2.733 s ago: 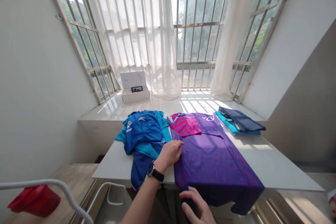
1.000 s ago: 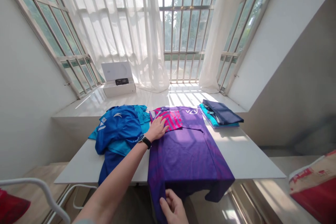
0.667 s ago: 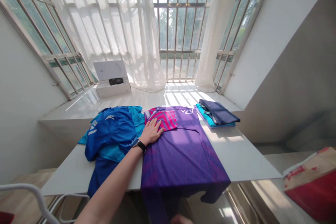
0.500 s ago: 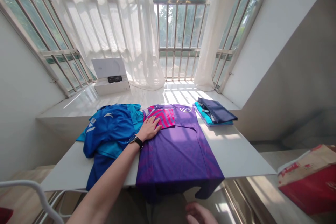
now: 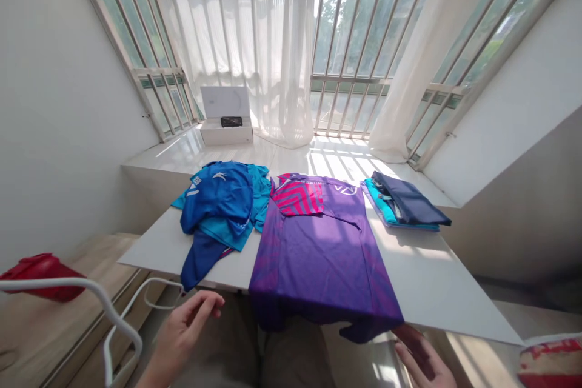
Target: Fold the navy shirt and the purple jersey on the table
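1. Compared with the earlier views, your left hand (image 5: 186, 330) had left the pink-striped panel (image 5: 297, 197) of the purple jersey (image 5: 318, 260) and dropped below the near edge of the desk (image 5: 448, 282). The watch no longer showed on that wrist.
2. Your left fingers (image 5: 207, 301) were loosely curled and partly open. They held nothing and hung in the air just below the tail of the dark blue garment (image 5: 200, 260).
3. Your right hand (image 5: 422, 357) had moved from the jersey's near left side to below its near right corner. Your right fingers (image 5: 409, 344) were spread apart and had hold of nothing. They lay just beneath the hem, and I cannot tell whether they touched it.
4. The purple jersey lay flat and face up in the middle of the desk, with its pink-striped panel folded over near the far end and its hem hanging over the near edge.
5. To its left sat the rumpled blue jersey (image 5: 218, 197), over a lighter teal layer (image 5: 218, 233). To its right lay the folded navy-and-teal stack (image 5: 404, 206).
6. Beyond the desk, the open white box (image 5: 226, 124) stood on the glossy window ledge (image 5: 182, 154). The red cloth (image 5: 43, 276) lay on the wooden bench (image 5: 59, 333), behind the white chair frame (image 5: 97, 309).
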Available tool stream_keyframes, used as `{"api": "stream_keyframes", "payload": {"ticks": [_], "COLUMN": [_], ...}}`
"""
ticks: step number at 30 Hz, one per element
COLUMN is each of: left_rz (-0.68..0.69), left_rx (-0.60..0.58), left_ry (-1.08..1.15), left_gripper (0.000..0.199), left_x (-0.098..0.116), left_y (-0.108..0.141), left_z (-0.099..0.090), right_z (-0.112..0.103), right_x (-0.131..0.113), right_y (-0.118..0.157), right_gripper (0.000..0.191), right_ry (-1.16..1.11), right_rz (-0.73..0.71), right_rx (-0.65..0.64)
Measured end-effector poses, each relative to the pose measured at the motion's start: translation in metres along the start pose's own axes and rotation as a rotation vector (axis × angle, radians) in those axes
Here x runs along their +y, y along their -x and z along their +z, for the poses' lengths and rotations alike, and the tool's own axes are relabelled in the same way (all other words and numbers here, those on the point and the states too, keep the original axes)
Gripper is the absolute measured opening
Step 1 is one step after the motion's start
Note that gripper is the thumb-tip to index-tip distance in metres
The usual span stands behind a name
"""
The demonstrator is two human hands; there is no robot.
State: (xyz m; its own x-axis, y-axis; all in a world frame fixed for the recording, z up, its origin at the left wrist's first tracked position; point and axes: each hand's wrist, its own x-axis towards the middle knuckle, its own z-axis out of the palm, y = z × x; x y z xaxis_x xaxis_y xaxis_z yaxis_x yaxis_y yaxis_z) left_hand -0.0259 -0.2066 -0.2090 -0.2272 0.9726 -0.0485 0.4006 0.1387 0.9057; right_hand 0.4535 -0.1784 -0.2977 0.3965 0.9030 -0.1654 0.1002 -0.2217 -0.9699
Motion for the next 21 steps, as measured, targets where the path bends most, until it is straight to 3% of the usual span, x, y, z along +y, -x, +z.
{"api": "stream_keyframes", "payload": {"ticks": [2,4,7,11,14,17,21], "left_rz": [-0.131,-0.165,-0.086,-0.013,-0.008,-0.047,-0.190], "left_rx": [-0.001,-0.101,-0.157,-0.049,-0.152,-0.308,-0.346], "left_ry": [0.065,0.099,0.178,0.174,0.203,0.432,0.683], "left_gripper": [0.051,0.053,0.059,0.066,0.053,0.054,0.056], "left_x": [-0.019,-0.030,-0.031,-0.018,-0.004,0.004,-0.007], "left_y": [0.015,0.019,0.012,-0.002,-0.008,-0.007,0.006], "left_z": [0.010,0.029,0.067,0.106,0.107,0.092,0.078], "right_z": [0.003,0.007,0.015,0.020,0.017,0.013,0.014], "right_x": [-0.004,-0.009,-0.017,-0.027,-0.032,-0.029,-0.016], "right_y": [-0.007,-0.013,-0.016,-0.007,0.000,0.004,0.014], "right_gripper": [0.061,0.060,0.060,0.061,0.058,0.054,0.051], "right_ry": [0.018,0.053,0.095,0.034,-0.021,-0.090,-0.044], "right_rz": [0.023,0.051,0.053,0.039,0.017,0.015,0.040], "right_rx": [-0.051,-0.106,-0.122,-0.135,-0.187,-0.208,-0.273]}}
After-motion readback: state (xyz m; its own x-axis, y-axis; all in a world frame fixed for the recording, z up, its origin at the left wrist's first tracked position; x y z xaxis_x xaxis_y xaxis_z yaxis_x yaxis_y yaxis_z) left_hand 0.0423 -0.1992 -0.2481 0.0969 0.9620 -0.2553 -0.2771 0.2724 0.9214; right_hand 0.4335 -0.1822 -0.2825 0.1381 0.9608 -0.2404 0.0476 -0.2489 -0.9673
